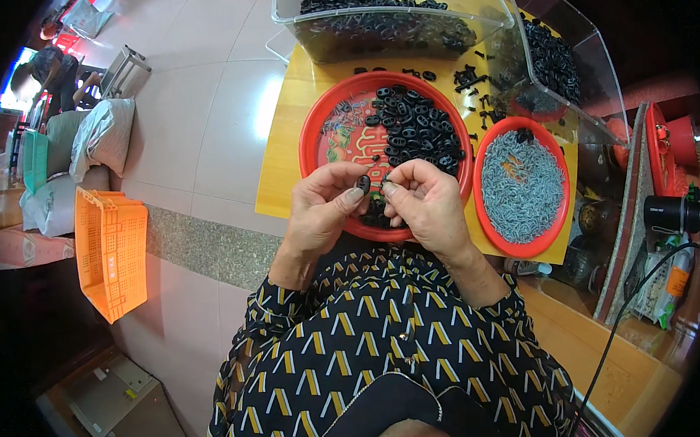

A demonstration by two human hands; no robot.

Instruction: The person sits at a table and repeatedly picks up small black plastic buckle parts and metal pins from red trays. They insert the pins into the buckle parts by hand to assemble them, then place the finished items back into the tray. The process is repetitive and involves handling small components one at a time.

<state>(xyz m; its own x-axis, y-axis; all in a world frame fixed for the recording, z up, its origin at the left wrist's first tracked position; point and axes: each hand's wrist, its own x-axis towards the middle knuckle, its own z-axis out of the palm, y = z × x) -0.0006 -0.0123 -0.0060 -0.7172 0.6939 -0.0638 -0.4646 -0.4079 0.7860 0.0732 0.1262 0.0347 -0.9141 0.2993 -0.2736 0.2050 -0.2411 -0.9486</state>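
Over the near part of a round red tray (310, 127), both my hands work close together. My left hand (323, 206) pinches a black oval piece with holes (363, 183) between thumb and finger. Beside it, my right hand (433, 202) is closed in a pinch; what its fingertips hold is too small and hidden to make out. Many black oval two-holed pieces (420, 132) fill the tray's right side, and some lie beneath my hands. A thin scatter of small silvery screws (345, 117) lies at its far left.
An oval red tray (513, 249) heaped with silvery screws (523, 187) stands to the right on the yellow table (278, 168). Clear plastic bins (389, 44) of black parts stand behind. Loose black bits (469, 79) lie between them. An orange crate (114, 255) sits on the floor, left.
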